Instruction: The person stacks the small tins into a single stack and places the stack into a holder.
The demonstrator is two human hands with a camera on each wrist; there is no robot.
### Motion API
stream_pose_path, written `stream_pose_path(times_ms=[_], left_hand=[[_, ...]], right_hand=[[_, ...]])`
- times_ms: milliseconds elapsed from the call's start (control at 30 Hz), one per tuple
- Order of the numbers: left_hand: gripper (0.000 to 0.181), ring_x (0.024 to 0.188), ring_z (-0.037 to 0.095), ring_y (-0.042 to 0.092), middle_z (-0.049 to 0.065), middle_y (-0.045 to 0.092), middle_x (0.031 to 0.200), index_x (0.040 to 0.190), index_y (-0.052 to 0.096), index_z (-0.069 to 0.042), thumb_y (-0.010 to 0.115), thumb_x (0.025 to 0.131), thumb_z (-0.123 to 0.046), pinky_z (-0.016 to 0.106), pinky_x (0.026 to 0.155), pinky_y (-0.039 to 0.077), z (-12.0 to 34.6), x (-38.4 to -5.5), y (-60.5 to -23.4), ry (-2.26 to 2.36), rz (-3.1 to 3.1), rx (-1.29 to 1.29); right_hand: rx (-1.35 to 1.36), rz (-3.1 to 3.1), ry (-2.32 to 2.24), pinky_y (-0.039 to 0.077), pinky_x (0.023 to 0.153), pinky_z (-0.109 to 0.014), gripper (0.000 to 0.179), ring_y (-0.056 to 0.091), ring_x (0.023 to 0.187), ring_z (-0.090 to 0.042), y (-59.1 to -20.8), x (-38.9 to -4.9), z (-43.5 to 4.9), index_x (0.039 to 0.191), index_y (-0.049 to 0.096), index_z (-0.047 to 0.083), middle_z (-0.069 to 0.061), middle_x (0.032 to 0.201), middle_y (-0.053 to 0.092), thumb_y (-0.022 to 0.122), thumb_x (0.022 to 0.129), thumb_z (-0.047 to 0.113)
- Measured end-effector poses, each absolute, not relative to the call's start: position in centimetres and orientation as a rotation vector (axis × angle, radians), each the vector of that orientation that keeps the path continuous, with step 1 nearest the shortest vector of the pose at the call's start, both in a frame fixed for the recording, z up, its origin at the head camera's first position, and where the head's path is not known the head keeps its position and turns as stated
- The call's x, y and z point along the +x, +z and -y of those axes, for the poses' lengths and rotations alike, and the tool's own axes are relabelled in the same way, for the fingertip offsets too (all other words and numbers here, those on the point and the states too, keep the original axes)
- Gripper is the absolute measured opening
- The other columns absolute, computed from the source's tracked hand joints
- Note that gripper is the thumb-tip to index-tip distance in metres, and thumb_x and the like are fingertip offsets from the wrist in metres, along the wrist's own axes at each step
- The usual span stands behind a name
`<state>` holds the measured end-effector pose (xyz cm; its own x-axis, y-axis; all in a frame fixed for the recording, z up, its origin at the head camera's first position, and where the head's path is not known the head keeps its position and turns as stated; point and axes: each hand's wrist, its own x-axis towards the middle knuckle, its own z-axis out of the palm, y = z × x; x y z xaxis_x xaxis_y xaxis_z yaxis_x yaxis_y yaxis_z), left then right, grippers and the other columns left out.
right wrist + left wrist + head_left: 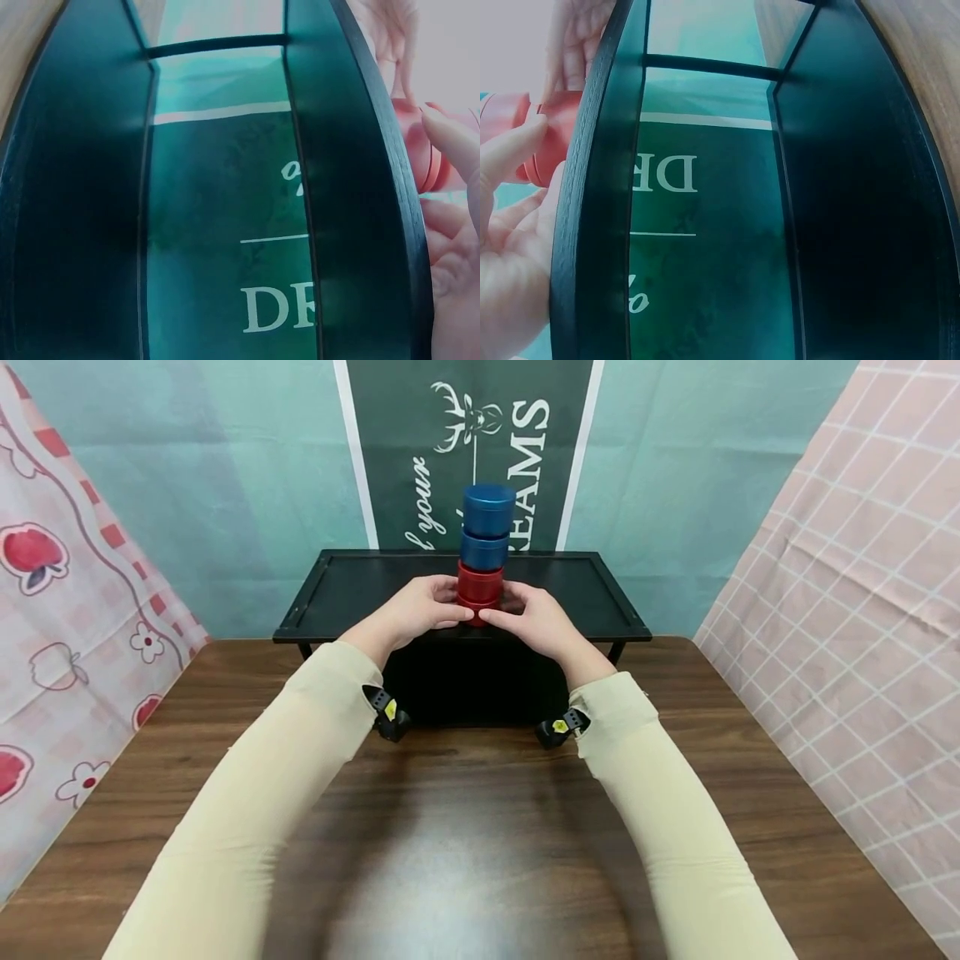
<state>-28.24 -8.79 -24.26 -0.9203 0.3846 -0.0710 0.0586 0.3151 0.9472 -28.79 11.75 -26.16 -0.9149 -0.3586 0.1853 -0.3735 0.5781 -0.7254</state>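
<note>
Two blue round tins, the upper one (488,512) wider than the lower one (483,552), stand stacked on a red tin (480,583). Beneath that is another red part (477,620) at the bottom of the stack, near the front edge of the black stand (367,597). My left hand (420,606) holds the red bottom from the left, and my right hand (536,617) holds it from the right. Both thumbs meet at its front, with fingers curving behind. In the wrist views, the stand's edge partly hides the red tin (559,135).
The black stand has legs and sits at the back of the brown wooden table (450,843). Behind it hangs a teal cloth (247,468) with a dark green printed panel. Patterned cloths flank the table, red-and-white left (75,677) and pink checked right (847,635).
</note>
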Motion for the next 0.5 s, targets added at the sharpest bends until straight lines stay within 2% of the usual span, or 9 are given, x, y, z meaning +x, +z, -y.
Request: stream_pose_path(times_ms=[200, 333, 500], left_hand=[[0.063, 0.118, 0.019, 0.051, 0.009, 0.046, 0.138, 0.142, 0.035, -0.005, 0.066, 0.088, -0.013, 0.032, 0.095, 0.044, 9.0, -28.0, -24.0, 1.619, -2.293, 0.360], [0.061, 0.118, 0.019, 0.051, 0.008, 0.046, 0.138, 0.141, 0.037, -0.006, 0.065, 0.089, -0.019, 0.032, 0.095, 0.045, 9.6, -27.6, -23.9, 1.608, -2.322, 0.301], [0.051, 0.116, 0.018, 0.053, 0.008, 0.049, 0.135, 0.137, 0.044, -0.005, 0.059, 0.092, -0.026, 0.031, 0.091, 0.047, 10.5, -26.7, -23.9, 1.661, -2.377, 0.272]], right_hand=[[0.613, 2.739, 1.310, 0.044, 0.095, -0.042, 0.063, 0.053, 0.113, -0.022, -25.9, -28.4, -12.3, 0.139, 0.044, 0.011, -0.006, 0.133, 0.052, 0.063, 0.087, 0.043], [0.576, 2.717, 1.312, 0.044, 0.095, -0.042, 0.065, 0.053, 0.114, -0.021, -25.9, -27.9, -13.1, 0.139, 0.043, 0.010, -0.006, 0.131, 0.053, 0.062, 0.087, 0.044], [0.523, 2.618, 1.375, 0.042, 0.097, -0.041, 0.056, 0.053, 0.113, -0.021, -26.0, -26.7, -14.5, 0.134, 0.049, 0.008, -0.008, 0.125, 0.058, 0.062, 0.089, 0.038]])
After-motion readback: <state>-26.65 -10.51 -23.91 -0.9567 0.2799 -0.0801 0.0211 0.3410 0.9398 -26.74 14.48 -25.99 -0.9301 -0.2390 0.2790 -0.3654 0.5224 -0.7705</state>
